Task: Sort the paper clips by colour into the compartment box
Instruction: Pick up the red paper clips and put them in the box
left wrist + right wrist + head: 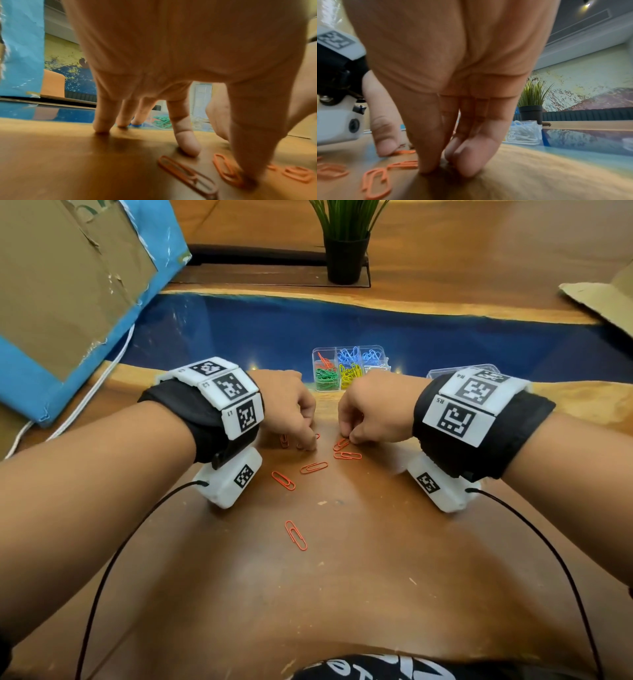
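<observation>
Several orange paper clips (pixel 313 467) lie loose on the wooden table. The clear compartment box (pixel 376 348) stands behind them and holds orange, blue, green, yellow and white clips in separate cells. My left hand (pixel 308 443) stands on its fingertips, its thumb pressing one orange clip (pixel 226 171) flat while the index finger (pixel 187 146) rests apart from it. My right hand (pixel 350 438) has thumb and fingers drawn together on the table, pinching the end of another orange clip (pixel 341 444), which the right wrist view shows as the orange clip (pixel 404 164).
The box's clear lid (pixel 445 373) lies behind my right wrist. A blue-edged cardboard sheet (pixel 68 285) leans at the far left, a potted plant (pixel 346 258) stands at the back, and more cardboard (pixel 603 299) sits at the far right. One clip (pixel 296 535) lies nearer me.
</observation>
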`<state>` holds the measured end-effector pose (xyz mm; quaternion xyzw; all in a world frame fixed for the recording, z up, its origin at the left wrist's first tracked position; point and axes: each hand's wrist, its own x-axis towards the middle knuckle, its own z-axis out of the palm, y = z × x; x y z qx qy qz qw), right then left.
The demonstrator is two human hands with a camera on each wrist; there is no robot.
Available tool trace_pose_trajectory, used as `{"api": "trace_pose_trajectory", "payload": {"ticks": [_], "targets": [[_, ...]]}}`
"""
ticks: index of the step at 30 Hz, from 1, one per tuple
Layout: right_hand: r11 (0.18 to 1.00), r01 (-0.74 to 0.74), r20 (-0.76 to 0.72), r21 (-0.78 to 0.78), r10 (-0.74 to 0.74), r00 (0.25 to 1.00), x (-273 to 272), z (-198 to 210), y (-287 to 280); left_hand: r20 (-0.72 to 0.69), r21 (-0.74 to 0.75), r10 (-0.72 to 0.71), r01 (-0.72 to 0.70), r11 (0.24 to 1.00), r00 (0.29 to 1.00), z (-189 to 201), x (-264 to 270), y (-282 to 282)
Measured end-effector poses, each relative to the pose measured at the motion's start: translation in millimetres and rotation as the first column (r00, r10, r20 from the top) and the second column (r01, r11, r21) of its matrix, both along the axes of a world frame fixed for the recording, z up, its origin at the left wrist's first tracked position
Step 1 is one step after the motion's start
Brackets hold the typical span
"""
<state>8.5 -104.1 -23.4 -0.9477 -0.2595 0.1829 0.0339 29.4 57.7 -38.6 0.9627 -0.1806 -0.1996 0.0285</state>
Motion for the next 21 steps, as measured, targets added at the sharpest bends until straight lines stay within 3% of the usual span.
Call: {"api": "trace_pose_trajectory", "payload": {"ticks": [15,21], "targets": [[0.997,-0.050,0.016,-0.059,0.051,0.999,-8.7,1.3,12.5,-0.006,-0.030,0.014,-0.014,0.999,1.000,5.6,-7.4,-0.4],[0.999,0.034,-0.065,0.037,-0.031,0.997,-10.2,1.4,5.5,0.078,-0.187,0.128,-0.112,0.976,0.989,23.0,-9.6,9.9]]}}
